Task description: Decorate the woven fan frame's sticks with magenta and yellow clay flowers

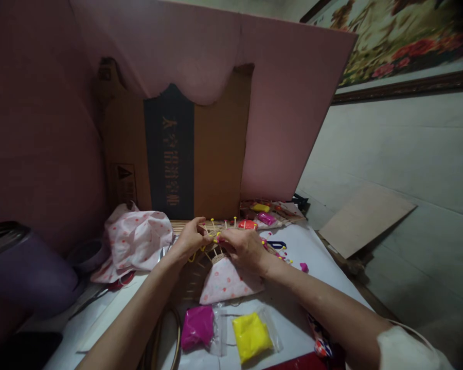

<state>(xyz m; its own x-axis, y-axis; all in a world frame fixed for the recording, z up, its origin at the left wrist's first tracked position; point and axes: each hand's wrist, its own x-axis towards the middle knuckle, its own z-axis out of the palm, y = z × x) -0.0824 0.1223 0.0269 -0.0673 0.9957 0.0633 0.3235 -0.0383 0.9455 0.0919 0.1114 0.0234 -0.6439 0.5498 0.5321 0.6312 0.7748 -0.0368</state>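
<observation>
My left hand [193,240] and my right hand [244,247] meet over a small craft piece made of thin sticks tipped with yellow and pink balls. Several yellow-tipped sticks [235,222] stand up just behind my fingers. Both hands are closed in a pinch around a tiny yellow and pink bit, too small to name and partly covered by the fingertips. Below my right hand spreads a white cloth piece with pink-red dots [229,282], gathered at its top with twine-like cord. Loose stick ends point out beneath my left hand.
In front lie a magenta clay packet [197,328] and a yellow clay packet [251,336]. Crumpled dotted cloth [139,239], scissors [96,300] and a purple container [19,270] are at left. A cardboard panel [219,154] stands behind; more packets [266,218] lie at the back right.
</observation>
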